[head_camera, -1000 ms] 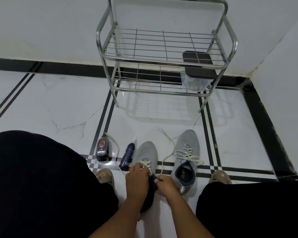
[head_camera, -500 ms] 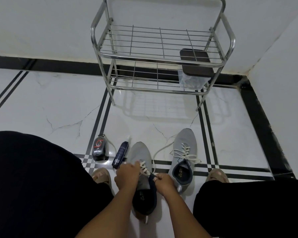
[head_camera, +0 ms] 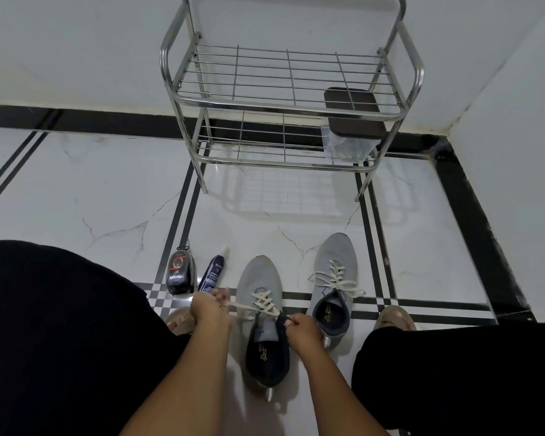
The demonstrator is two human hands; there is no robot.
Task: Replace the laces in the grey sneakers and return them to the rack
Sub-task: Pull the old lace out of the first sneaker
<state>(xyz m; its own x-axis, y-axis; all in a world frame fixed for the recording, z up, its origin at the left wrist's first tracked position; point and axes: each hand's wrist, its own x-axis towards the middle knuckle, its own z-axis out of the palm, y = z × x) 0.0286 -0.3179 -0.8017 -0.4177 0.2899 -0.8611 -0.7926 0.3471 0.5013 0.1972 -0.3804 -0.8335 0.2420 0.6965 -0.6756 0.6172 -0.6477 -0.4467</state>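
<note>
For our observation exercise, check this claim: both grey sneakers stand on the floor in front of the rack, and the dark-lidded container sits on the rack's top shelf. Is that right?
Not quite. In the head view both grey sneakers are on the floor before the rack, but the dark-lidded container sits on the lower shelf, seen through the top shelf's wires.

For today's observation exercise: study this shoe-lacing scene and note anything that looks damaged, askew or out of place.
The white floor tile shows thin cracks, branching left of the black stripes and again near the far sneaker. That sneaker's lace lies loose, its ends trailing off both sides. Two shoe-care bottles lie flat on the floor. Nothing looks spilled.
</note>
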